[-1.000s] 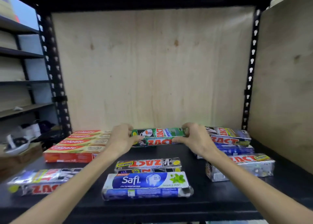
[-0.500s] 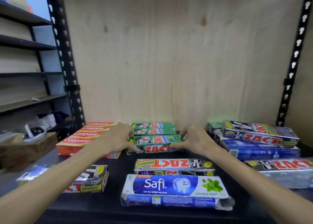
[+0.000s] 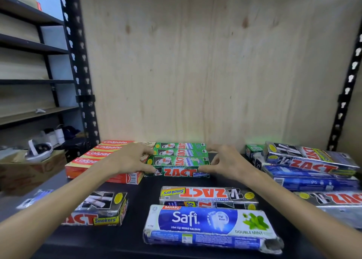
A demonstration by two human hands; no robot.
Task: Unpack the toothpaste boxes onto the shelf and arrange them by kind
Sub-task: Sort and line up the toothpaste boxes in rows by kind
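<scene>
Two loose boxes lie nearest the shelf's (image 3: 137,188) front edge: a blue Safi box (image 3: 205,226) at the middle and, just behind and touching it, a silver Zact Smokers box (image 3: 207,197). Another silver Zact box (image 3: 98,209) sits toward the front left corner. Along the right edge, a mixed pile of silver and blue boxes (image 3: 309,168) waits, unsorted.

Farther in, the left hand (image 3: 130,159) and right hand (image 3: 225,163) flank the front green Zact box (image 3: 177,167), one at each end. A second ago that box was held off the shelf, gripped at both ends; now it rests down as the front of the green Zact row (image 3: 179,151), which runs to the back wall (image 3: 195,72). The right hand's fingers have spread and come off the box end; the left hand's fingers curl at the other end, though I cannot tell whether they touch it or grip anything.

Beside this row, toward the back left corner, is the red Colgate row (image 3: 101,156).

So the green kind looks settled, and the silver and blue boxes are probably next.
</scene>
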